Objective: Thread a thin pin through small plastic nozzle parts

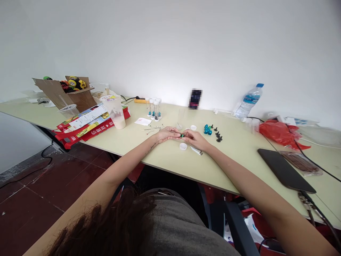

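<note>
My left hand (169, 134) and my right hand (196, 138) meet above the table, fingers closed on a small shiny green-and-black part (182, 135). Its exact kind is too small to make out. Just below lies a white round cap (183, 146), with several thin metal pieces (196, 150) under my right hand. A second white cap (193, 127) sits behind the fingers, beside a clear tube (181, 119) standing upright. To the right are shiny blue pieces (207, 130) and several black pieces with flat round bases (218, 137). Thin sticks (154, 128) lie left of my left hand.
Capped clear tubes (155, 109) with blue pieces inside stand at the back. Further left are a plastic cup (114, 112), a red carton (93, 122) and a cardboard box (61, 94). A water bottle (249, 101), red bag (279, 132) and black tablet-like slab (285, 169) occupy the right.
</note>
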`<state>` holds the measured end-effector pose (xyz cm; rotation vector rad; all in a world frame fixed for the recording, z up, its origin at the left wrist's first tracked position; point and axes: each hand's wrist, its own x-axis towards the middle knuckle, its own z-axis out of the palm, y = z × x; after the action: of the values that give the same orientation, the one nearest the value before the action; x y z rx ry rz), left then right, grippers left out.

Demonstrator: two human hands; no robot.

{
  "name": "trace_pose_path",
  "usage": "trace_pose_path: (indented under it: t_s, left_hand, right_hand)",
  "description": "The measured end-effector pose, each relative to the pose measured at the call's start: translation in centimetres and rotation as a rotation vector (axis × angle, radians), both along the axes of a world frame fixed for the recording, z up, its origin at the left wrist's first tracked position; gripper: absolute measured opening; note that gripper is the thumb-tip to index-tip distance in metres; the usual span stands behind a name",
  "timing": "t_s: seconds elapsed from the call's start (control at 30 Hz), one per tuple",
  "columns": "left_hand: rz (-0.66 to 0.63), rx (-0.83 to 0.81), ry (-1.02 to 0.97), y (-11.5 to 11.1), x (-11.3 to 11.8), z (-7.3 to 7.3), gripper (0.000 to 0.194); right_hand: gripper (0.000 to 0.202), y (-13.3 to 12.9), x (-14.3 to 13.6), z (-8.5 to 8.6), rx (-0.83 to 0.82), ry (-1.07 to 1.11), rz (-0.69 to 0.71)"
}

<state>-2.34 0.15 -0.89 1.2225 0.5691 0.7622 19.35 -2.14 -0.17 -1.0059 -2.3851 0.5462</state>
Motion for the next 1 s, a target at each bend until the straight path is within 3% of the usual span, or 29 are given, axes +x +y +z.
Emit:
trace_pose_path:
  t_s: [1.0]
  left_hand:
    - [0.005, 0.016, 0.022, -0.14, 0.02, 0.36, 0.034]
  right_hand:
    - [0.048, -0.11, -0.18, 0.01, 0.005, -0.021, -0.003]
